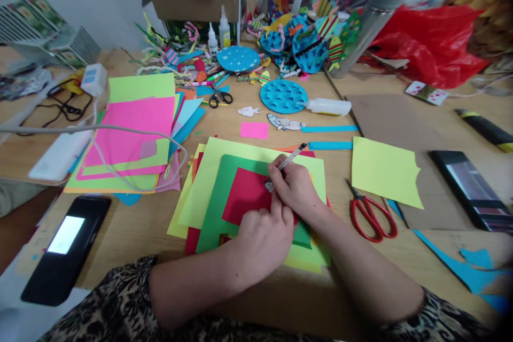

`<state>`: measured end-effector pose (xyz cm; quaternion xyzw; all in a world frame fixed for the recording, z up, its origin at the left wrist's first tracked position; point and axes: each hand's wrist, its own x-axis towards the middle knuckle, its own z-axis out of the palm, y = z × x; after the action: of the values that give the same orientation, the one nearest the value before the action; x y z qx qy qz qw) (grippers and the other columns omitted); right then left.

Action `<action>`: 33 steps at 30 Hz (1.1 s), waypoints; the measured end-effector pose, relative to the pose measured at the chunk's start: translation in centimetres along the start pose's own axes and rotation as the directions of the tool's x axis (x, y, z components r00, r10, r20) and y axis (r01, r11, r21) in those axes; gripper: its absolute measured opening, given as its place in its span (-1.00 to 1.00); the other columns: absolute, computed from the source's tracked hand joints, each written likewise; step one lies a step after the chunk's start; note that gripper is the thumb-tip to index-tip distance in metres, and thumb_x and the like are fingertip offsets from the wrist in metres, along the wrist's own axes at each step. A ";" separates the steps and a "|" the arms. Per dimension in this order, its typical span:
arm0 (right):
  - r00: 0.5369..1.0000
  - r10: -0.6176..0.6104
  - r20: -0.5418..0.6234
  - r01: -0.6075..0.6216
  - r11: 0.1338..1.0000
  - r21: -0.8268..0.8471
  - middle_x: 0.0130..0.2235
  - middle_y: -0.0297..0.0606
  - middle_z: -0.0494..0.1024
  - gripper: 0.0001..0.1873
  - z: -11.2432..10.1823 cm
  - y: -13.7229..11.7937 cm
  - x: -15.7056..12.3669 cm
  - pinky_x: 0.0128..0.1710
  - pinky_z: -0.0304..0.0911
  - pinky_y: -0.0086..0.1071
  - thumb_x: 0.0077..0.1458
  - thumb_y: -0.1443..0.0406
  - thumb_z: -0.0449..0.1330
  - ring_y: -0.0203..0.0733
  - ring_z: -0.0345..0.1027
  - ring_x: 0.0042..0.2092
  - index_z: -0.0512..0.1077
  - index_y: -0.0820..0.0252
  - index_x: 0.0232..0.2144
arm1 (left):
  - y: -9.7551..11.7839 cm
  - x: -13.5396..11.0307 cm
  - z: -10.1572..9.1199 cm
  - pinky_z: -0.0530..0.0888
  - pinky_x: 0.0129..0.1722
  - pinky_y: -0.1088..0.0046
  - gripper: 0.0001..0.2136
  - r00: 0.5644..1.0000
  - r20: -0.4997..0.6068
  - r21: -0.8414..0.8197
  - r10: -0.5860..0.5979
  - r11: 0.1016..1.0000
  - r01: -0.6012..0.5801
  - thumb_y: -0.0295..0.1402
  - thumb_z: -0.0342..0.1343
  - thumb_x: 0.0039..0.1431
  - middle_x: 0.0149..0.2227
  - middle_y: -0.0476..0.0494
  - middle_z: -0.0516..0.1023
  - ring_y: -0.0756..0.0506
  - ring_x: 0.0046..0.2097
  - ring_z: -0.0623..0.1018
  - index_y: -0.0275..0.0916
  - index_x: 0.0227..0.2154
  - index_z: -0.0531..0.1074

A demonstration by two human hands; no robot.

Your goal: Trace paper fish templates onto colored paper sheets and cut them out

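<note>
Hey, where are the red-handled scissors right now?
Head view: the red-handled scissors lie just right of the right hand, below the yellow sheet.

A white pen (292, 157) stood tilted, its tip on a small grey cutout (268, 186) lying flat on a red paper square (245, 195).

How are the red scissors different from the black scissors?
The red scissors have red handles; the black scissors have black ones. The red look bigger than the black. The red lie near the right hand holding the pen; the black lie farther back. Both lie flat.
</note>
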<state>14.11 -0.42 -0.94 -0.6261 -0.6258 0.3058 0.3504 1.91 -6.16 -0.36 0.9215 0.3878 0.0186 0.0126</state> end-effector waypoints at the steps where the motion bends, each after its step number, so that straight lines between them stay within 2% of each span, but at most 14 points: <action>1: 1.000 -0.010 0.000 0.010 1.000 -0.016 -0.61 -0.37 0.38 -0.77 0.0 0.0 -0.1 -0.51 0.12 -0.40 0.19 0.22 0.00 -0.27 0.23 -0.58 0.23 0.11 -0.51 | 0.0 -0.1 0.0 0.34 -0.67 0.37 -0.75 1.000 0.008 -0.001 0.003 1.000 -0.003 -0.33 -0.13 0.32 -0.27 -0.33 0.50 -0.10 -0.56 0.46 -0.36 -0.11 0.34; 8: 0.999 -0.045 0.009 0.046 0.994 -0.100 -0.59 -0.38 0.34 -0.74 0.1 0.0 -0.4 -0.50 0.08 -0.40 0.20 0.22 -0.02 -0.28 0.21 -0.56 0.21 0.12 -0.53 | -0.1 -0.1 -0.1 0.38 -0.71 0.36 -0.72 0.999 0.021 -0.010 0.048 0.999 -0.047 -0.34 -0.14 0.32 -0.26 -0.36 0.51 -0.14 -0.52 0.50 -0.39 -0.10 0.38; 21: 0.994 -0.106 -0.019 0.103 0.987 -0.121 -0.59 -0.37 0.35 -0.75 0.2 0.1 -0.4 -0.50 0.09 -0.43 0.21 0.23 -0.01 -0.30 0.22 -0.57 0.23 0.14 -0.51 | -0.2 -0.1 0.0 0.35 -0.67 0.45 -0.71 0.996 0.055 0.000 0.074 0.997 -0.074 -0.34 -0.15 0.33 -0.27 -0.37 0.50 -0.10 -0.50 0.50 -0.42 -0.06 0.36; 33: 0.990 -0.140 -0.005 0.138 0.980 -0.143 -0.59 -0.38 0.35 -0.75 0.3 0.2 -0.6 -0.50 0.09 -0.43 0.21 0.24 0.00 -0.30 0.23 -0.57 0.22 0.14 -0.52 | -0.4 -0.2 0.0 0.28 -0.70 0.45 -0.73 0.996 0.021 -0.033 0.085 0.996 -0.084 -0.36 -0.16 0.33 -0.31 -0.34 0.49 -0.10 -0.52 0.47 -0.39 -0.14 0.40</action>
<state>13.96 -0.96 -1.30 -0.6066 -0.6855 0.2305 0.3302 1.50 -6.00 -0.40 0.9369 0.3478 0.0150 0.0312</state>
